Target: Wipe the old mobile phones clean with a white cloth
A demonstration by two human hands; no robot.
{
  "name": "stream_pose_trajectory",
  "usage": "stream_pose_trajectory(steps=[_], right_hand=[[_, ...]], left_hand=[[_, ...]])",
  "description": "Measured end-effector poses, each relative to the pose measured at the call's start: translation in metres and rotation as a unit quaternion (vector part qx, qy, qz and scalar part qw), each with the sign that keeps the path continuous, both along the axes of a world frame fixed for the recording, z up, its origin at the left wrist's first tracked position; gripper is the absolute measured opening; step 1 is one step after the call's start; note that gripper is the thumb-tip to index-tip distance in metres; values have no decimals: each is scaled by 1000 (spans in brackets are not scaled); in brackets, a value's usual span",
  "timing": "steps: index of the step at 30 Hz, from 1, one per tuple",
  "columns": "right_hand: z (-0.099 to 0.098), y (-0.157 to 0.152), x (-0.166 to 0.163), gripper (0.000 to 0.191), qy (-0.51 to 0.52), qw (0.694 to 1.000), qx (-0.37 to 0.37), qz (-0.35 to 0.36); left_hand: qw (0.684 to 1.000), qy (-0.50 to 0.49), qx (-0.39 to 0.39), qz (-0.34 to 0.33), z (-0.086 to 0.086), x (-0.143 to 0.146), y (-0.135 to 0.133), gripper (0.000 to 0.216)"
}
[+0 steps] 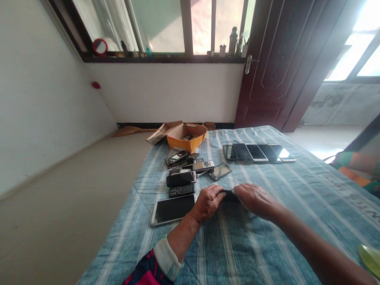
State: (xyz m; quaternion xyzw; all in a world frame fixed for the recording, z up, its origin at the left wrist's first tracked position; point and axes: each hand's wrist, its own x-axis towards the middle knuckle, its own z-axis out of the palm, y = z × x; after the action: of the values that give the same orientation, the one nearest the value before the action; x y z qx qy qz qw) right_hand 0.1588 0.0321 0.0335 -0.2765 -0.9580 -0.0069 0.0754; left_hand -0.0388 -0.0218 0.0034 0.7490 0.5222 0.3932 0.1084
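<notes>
Both hands grip a dark, flat phone above the cloth, its face hidden from me. My left hand is closed round its left end, and my right hand holds the right end. Left of my left hand lies a white-framed tablet with a dark screen. Just behind it are a black keypad phone, a black phone and several other old phones in a loose pile. A grey phone lies alone beyond my hands.
Several smartphones lie in a row at the back right. An open orange box with a phone inside stands at the far edge of the striped cloth. A yellow-green object sits at the right edge.
</notes>
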Motion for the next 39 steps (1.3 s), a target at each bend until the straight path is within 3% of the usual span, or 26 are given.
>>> stream_pose_trajectory(steps=[6, 16, 25, 34, 39], right_hand=[[-2, -3, -22, 14, 25, 999, 27, 19], [-7, 7, 21, 15, 40, 999, 22, 2], [-14, 0, -24, 9, 60, 994, 86, 18], [-20, 20, 16, 13, 97, 990, 96, 22], [-26, 16, -2, 19, 138, 979, 147, 10]], left_hand=[[1000, -12, -11, -13, 1, -3, -1, 17], [1000, -27, -9, -6, 1, -2, -1, 16], [998, -40, -40, -1, 7, -3, -3, 17], [992, -75, -103, 24, 6, -1, -3, 19], [987, -92, -122, 45, 6, -1, -1, 20]])
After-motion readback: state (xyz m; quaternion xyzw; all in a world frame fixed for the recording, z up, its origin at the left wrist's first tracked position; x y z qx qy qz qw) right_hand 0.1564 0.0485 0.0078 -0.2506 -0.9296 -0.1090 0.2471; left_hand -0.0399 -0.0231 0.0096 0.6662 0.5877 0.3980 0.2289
